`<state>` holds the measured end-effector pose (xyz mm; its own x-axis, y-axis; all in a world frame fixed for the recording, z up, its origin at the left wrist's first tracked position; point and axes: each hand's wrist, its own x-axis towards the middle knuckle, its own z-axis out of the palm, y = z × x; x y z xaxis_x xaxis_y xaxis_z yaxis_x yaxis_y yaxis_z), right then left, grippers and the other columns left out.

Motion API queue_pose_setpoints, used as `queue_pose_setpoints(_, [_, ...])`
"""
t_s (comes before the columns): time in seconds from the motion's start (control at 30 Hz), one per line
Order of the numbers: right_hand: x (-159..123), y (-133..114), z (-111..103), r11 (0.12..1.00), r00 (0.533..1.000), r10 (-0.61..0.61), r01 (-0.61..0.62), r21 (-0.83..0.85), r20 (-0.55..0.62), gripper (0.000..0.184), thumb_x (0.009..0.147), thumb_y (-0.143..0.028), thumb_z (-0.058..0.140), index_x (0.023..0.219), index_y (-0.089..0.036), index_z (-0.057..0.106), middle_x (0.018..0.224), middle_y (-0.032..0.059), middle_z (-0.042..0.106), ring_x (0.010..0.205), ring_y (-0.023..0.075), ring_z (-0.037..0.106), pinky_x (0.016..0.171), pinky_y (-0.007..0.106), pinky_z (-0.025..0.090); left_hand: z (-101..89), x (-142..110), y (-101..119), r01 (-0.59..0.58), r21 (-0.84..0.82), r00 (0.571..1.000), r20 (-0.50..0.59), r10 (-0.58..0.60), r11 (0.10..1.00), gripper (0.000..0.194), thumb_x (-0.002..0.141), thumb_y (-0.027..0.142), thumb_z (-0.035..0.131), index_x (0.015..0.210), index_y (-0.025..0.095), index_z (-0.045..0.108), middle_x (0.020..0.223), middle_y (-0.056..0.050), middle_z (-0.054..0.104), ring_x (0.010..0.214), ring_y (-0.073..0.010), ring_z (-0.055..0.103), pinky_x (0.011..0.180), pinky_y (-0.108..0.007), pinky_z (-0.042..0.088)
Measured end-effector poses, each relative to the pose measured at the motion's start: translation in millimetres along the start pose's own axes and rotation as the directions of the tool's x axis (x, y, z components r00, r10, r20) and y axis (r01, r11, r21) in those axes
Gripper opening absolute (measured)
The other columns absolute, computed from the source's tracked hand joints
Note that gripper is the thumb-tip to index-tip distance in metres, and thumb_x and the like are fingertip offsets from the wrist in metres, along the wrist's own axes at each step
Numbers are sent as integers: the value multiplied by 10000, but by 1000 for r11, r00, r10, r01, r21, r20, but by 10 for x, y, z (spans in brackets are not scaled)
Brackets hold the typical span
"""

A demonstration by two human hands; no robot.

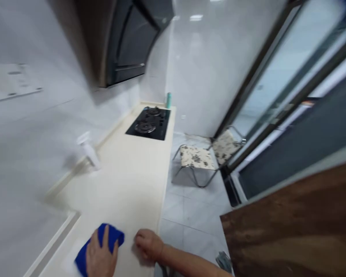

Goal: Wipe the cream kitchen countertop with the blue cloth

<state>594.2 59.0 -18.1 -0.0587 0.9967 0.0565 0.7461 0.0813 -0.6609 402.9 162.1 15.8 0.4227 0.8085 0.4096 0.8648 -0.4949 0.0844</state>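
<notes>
My left hand (99,256) lies flat on a blue cloth (112,236), pressing it onto the cream countertop (127,181) near the bottom of the view. My right hand (148,243) rests on the counter just to the right of the cloth, close to the counter's front edge, fingers curled and holding nothing that I can see.
A white spray bottle (89,152) stands by the wall on the left. A black gas hob (149,122) sits farther along, with a teal bottle (168,100) behind it. A range hood (127,42) hangs above. A metal chair (202,157) stands on the tiled floor; a wooden door (294,227) is at right.
</notes>
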Motion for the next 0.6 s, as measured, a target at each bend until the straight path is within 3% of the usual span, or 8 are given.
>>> queue_pose_setpoints(0.1, [-136, 17, 116, 988, 970, -154, 150, -39, -190, 172, 666, -131, 497, 814, -196, 557, 890, 46, 606, 816, 171, 518, 744, 279, 442, -125, -552, 33, 14, 53, 995, 103, -19, 999, 633, 883, 366, 488, 1494, 241, 377, 1530, -153, 440, 1387, -297, 440, 1135, -479, 410])
queue_pose_setpoints(0.23, [-317, -11, 127, 977, 947, -195, 210, 31, -255, 231, 790, -87, 391, 884, -193, 574, 948, 65, 607, 885, 180, 561, 809, 299, 483, -436, -1233, 154, 84, 71, 969, 229, -98, 994, 787, 813, 302, 591, 1530, 329, 266, 1600, -78, 360, 1472, -269, 327, 1171, -471, 393])
queue_pose_setpoints(0.33, [-359, 9, 124, 967, 929, -227, 252, 49, -293, 214, 861, -102, 417, 913, -207, 597, 967, 55, 624, 890, 165, 606, 821, 282, 510, -645, -1619, 75, 137, 75, 943, 296, -153, 988, 900, 737, 280, 665, 1529, 364, 247, 1631, -66, 293, 1482, -273, 307, 1168, -477, 406])
queue_pose_setpoints(0.47, [-373, 60, 140, 955, 911, -278, 297, 17, -303, 171, 899, -148, 456, 913, -220, 610, 957, 51, 643, 882, 163, 643, 813, 282, 543, -885, -2029, -289, 332, 197, 906, 207, -370, 923, 796, 779, 260, 623, 1510, 335, 316, 1608, -91, 341, 1466, -265, 340, 1169, -474, 400])
queue_pose_setpoints(0.6, [-397, 93, 148, 954, 910, -292, 300, -19, -295, 164, 907, -200, 456, 880, -233, 613, 962, 69, 662, 880, 190, 673, 794, 316, 572, -1036, -2217, -674, 541, 279, 814, 63, -577, 794, 588, 897, 308, 497, 1476, 281, 403, 1579, -118, 389, 1465, -257, 343, 1185, -472, 369])
